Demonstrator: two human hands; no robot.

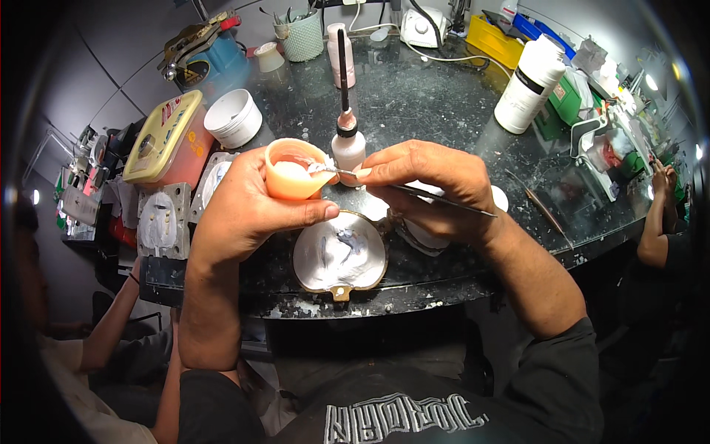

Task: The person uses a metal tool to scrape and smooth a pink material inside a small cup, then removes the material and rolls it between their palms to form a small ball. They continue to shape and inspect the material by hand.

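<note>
My left hand (242,203) is wrapped round a small orange cup (288,182), tilted with its mouth toward me and the right. Some white material shows inside it. My right hand (444,181) grips a thin metal spatula (445,200), its tip at the cup's right rim with a white lump on it. Below the cup, near the table's front edge, lies a rounded metal flask half (341,294) filled with white plaster that bears dark marks. Another pale round piece (423,238) sits under my right hand, mostly hidden.
A dropper-topped bottle (348,152) stands just behind my hands. On the black table (421,111) are a white tub (233,118), a large white bottle (529,85), a slim pointed tool (546,214) and plaster-filled metal flasks (164,222). Other people are at both sides.
</note>
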